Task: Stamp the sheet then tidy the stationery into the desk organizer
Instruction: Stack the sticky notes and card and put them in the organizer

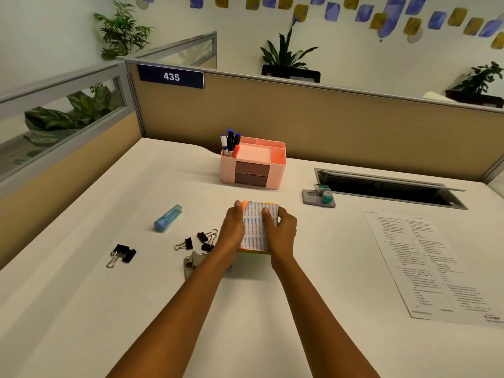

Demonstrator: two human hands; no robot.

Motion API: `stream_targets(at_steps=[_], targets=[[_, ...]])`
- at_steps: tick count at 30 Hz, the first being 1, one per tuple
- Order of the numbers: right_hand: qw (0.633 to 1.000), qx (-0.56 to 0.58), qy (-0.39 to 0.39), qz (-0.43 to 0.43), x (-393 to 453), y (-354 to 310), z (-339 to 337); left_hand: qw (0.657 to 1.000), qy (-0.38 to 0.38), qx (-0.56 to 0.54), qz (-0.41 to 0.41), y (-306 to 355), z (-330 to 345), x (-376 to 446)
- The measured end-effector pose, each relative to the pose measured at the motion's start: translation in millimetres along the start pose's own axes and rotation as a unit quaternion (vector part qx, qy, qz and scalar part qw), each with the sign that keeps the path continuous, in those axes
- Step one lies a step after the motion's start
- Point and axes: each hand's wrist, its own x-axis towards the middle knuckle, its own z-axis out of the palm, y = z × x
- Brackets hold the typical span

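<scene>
Hands, left (pixel 231 227) and right (pixel 281 227), clasped a multicoloured block of paper sticky notes (pixel 256 227) between them; uneven squeezing could fan the stack apart.

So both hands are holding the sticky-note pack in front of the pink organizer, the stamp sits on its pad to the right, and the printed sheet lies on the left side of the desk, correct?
Not quite: the printed sheet lies on the right side of the desk, beyond the right hand. The head view shows it. The rest holds: both hands, left hand included, hold the sticky-note pack in front of the pink organizer, and the stamp sits on its pad to the right.
</scene>
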Motion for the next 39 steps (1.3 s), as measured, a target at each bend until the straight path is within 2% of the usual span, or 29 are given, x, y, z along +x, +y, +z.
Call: stream_targets(at_steps=[2, 6, 14, 20, 27, 31, 35, 37, 39], targets=[[1.0, 0.012, -0.008, 0.01, -1, 1, -3, 0.999, -0.007, 0.028, 0.03, -3, 7, -3], [0.996, 0.042, -0.075, 0.023, -6, 5, -19, 0.994, -0.009, 0.076, 0.079, -14, 15, 3], [0.989, 0.009, -0.13, -0.065, -4, 30, -30, 0.983, -0.041, 0.043, 0.174, -36, 18, 0], [0.987, -0.006, -0.154, -0.05, -4, 42, -30, 0.983, -0.038, 0.072, 0.167, -45, 19, 0], [0.989, -0.021, -0.133, -0.055, 0, 35, -31, 0.98, -0.016, 0.097, 0.172, -42, 17, 5], [0.983, -0.032, -0.117, -0.137, 10, 19, -38, 0.972, -0.017, 0.122, 0.201, -32, 14, 10], [0.962, -0.132, -0.111, -0.211, 23, 7, -42, 0.973, -0.018, 0.098, 0.209, -24, 11, 13], [0.976, -0.087, -0.092, -0.179, 26, 4, -42, 0.977, 0.0, 0.058, 0.204, -20, 12, 12], [0.991, 0.018, -0.068, -0.115, 27, 1, -42, 0.983, 0.044, -0.019, 0.176, -16, 13, 11]])
